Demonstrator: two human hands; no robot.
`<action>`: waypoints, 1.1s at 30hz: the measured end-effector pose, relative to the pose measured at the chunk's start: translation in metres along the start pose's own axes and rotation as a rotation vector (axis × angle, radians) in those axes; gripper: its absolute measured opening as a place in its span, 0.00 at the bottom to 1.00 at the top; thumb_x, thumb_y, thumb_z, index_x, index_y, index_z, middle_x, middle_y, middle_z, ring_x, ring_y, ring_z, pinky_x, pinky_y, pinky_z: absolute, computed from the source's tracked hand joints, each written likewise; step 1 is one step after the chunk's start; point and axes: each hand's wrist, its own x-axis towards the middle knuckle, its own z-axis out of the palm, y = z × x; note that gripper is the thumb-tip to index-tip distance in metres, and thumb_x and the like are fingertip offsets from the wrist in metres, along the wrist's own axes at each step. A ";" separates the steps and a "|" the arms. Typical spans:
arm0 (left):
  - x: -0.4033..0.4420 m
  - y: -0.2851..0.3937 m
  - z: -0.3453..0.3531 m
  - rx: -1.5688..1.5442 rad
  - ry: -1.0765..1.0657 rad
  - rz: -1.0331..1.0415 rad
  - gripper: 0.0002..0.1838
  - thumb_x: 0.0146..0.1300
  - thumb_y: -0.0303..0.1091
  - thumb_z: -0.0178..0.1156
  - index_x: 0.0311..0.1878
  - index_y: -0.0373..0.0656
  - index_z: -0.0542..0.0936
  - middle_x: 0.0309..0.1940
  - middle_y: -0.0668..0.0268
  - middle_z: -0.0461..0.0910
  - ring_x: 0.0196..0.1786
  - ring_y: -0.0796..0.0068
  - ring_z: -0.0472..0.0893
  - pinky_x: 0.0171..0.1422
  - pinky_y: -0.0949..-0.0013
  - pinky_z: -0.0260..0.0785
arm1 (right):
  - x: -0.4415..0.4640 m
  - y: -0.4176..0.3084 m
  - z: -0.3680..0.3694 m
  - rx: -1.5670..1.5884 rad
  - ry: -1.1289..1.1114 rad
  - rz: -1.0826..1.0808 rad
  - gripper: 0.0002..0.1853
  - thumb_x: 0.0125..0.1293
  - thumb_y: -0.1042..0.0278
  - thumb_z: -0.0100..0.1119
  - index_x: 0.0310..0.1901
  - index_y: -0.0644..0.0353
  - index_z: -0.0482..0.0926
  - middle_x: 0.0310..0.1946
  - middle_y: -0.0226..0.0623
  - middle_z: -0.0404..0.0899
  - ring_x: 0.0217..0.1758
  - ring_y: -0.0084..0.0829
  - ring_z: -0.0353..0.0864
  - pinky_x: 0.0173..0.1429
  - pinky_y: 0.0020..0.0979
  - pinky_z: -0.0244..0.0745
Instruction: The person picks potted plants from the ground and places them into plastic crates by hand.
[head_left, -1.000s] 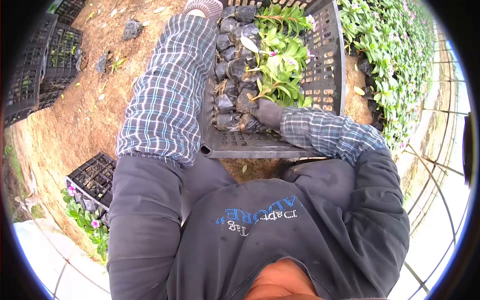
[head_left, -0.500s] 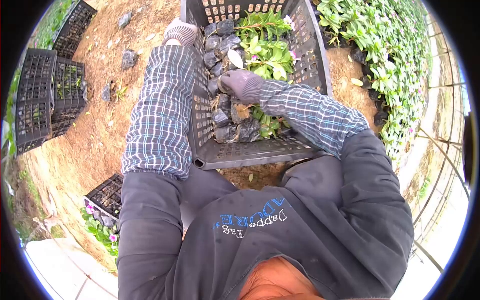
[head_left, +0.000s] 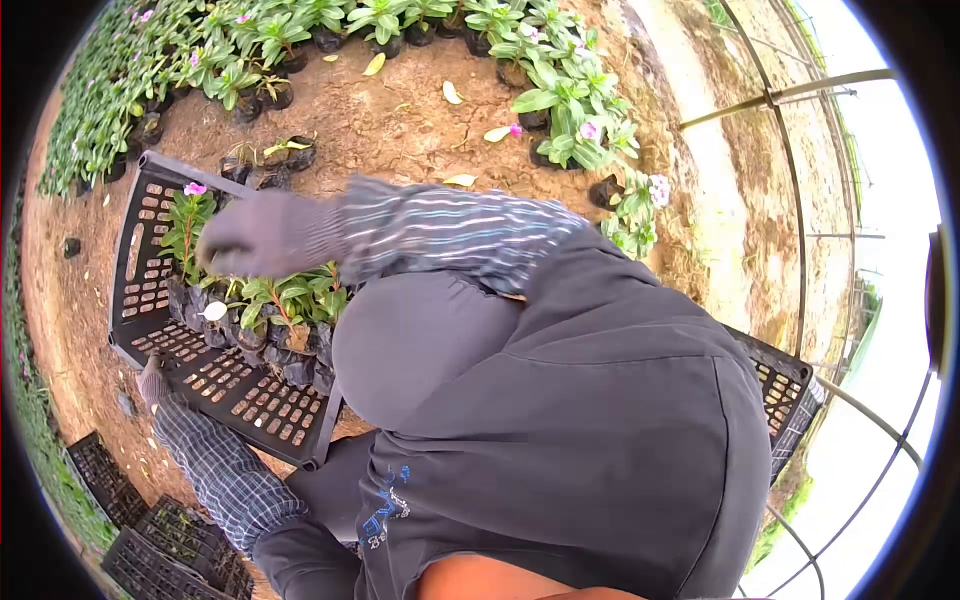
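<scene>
A black plastic crate [head_left: 222,386] sits tilted in view at the left, with black-bagged seedlings [head_left: 285,300] lying inside it. My left hand [head_left: 153,384], in a grey glove, is at the crate's outer lower left edge, its fingers mostly hidden by the rim. Over the crate's upper part is my right hand [head_left: 255,235], also gloved and blurred by motion. Its fingers are curled, and whether anything is in them cannot be made out. A pink-flowered plant [head_left: 187,225] stands just left of that hand.
Rows of potted flowering plants [head_left: 575,105] border the bare soil at the top. Several bagged pots [head_left: 268,165] lie just beyond the crate. More black crates [head_left: 165,560] are at the lower left, and another crate [head_left: 775,385] is at the right behind my body.
The view has swung round, and the crate now appears at the left. My right hand has left the bagged seedlings it was touching and is above the crate's far side. My left hand remains at the crate's edge.
</scene>
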 end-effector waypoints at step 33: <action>0.029 -0.022 -0.035 -0.077 -0.132 0.033 0.26 0.53 0.47 0.61 0.47 0.35 0.76 0.35 0.59 0.80 0.31 0.68 0.80 0.33 0.69 0.75 | -0.510 0.090 -0.077 -0.157 1.042 1.979 0.15 0.65 0.60 0.47 0.45 0.63 0.72 0.40 0.40 0.76 0.39 0.33 0.75 0.42 0.34 0.70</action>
